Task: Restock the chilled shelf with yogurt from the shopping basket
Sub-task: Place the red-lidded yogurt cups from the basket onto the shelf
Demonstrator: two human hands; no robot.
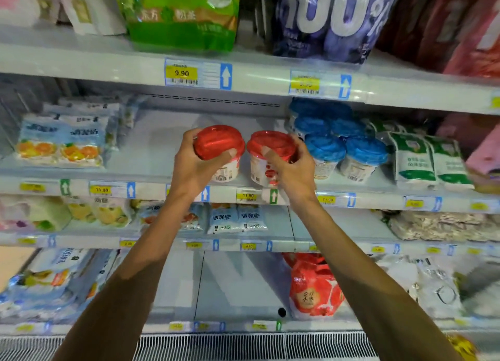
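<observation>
Just left of the blue-lidded white yogurt cups (341, 147), the left hand (194, 168) grips one red-lidded white plastic yogurt cup (219, 141) and the right hand (293, 171) its twin (270, 144), fingers (230, 155) curled round the lid rims, over the white chilled shelf (151, 149). The cups are probably light, thin-walled and chill-slick, so the stiff rim looks like the safest hold.

Left hand (197, 165) and right hand (293, 171) raised side by side, both gripping.
Bare forearms rise from the lower corners and converge, wrists nearly level. The left hand curls round a red-lidded yogurt cup (219, 143), thumb across the lid's near edge. The right hand grips a second red-lidded cup (270, 146) likewise. The hands are close but apart.
</observation>
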